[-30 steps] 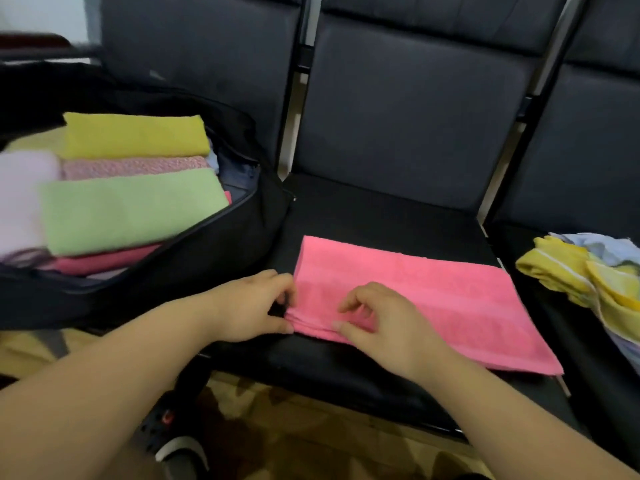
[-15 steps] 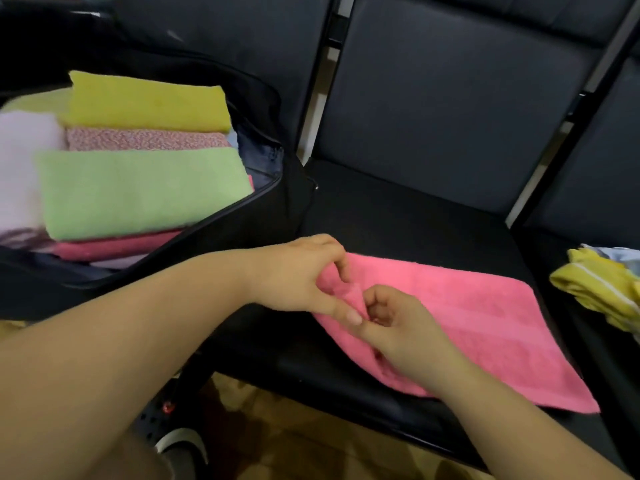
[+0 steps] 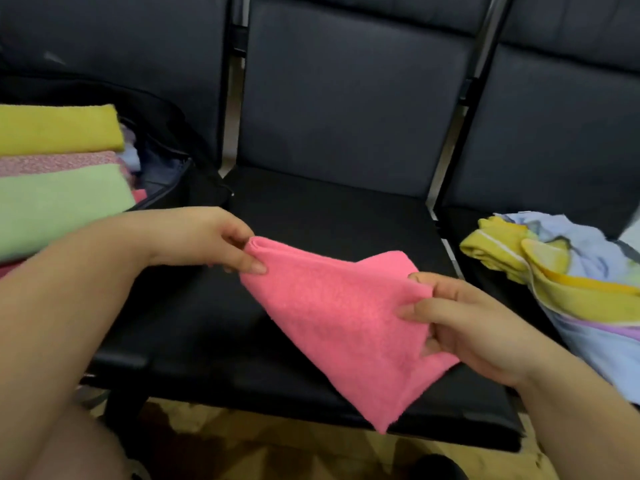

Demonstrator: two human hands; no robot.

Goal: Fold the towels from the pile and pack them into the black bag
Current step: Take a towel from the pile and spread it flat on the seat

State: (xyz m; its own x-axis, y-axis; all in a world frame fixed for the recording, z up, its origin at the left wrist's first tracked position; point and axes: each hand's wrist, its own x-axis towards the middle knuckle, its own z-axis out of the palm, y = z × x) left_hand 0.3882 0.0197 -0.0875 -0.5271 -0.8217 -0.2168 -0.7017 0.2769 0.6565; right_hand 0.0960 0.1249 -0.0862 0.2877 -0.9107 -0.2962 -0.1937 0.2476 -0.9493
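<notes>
A pink towel hangs folded above the middle black seat, its lower corner pointing down. My left hand pinches its upper left corner. My right hand grips its right edge, thumb on top. The black bag lies open on the left seat, holding folded yellow, speckled pink and light green towels. The pile of unfolded towels, yellow and pale blue, sits on the right seat.
Three dark padded chairs stand in a row, with metal posts between the backrests. The middle seat lies bare under the towel. A patterned floor shows below the seat edge, with a dark shoe near the bottom.
The pink towel lay flat on the middle seat; both hands took its left end, lifted it off the seat and now hold it folded in the air.
</notes>
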